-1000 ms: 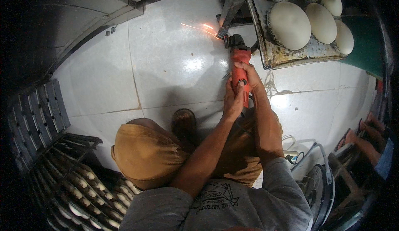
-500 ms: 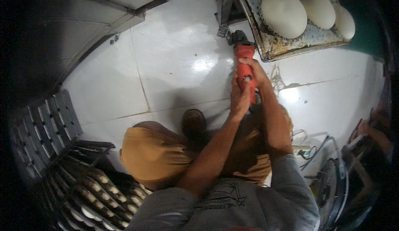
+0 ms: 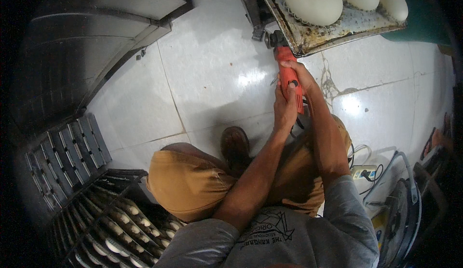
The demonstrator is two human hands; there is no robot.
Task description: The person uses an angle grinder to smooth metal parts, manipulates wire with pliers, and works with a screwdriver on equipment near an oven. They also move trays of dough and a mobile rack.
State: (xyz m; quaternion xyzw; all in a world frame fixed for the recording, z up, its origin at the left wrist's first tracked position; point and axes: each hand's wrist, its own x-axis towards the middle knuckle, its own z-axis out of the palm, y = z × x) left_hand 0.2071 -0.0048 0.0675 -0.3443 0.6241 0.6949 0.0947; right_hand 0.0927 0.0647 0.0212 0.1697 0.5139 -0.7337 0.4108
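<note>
A red angle grinder [image 3: 284, 56] is gripped by both of my hands. My left hand [image 3: 285, 105] wraps round the body from the left, thumb by the black switch. My right hand [image 3: 304, 79] holds it from the right, higher up. The black head [image 3: 275, 39] is close to the foot of a dark metal frame [image 3: 257, 33], beside the corner of a stained metal tray [image 3: 337, 39]. Pale domed rounds [image 3: 312, 0] in fluted moulds sit on that tray. Where the disc touches, if at all, I cannot tell. The grinder's cord runs down toward my right knee.
A dark metal cabinet [image 3: 106, 31] stands left. A slatted grey panel [image 3: 67, 157] and a rack [image 3: 106, 215] of trays holding pale pieces are lower left. At right are a power strip [image 3: 360, 172], cords, a round fan [image 3: 400, 210] and part of another person's foot [image 3: 430, 141].
The sparks seen a second ago have gone. The grinder and both hands sit farther right and higher in view. The view has shifted, with the tray and its rounds higher in the picture.
</note>
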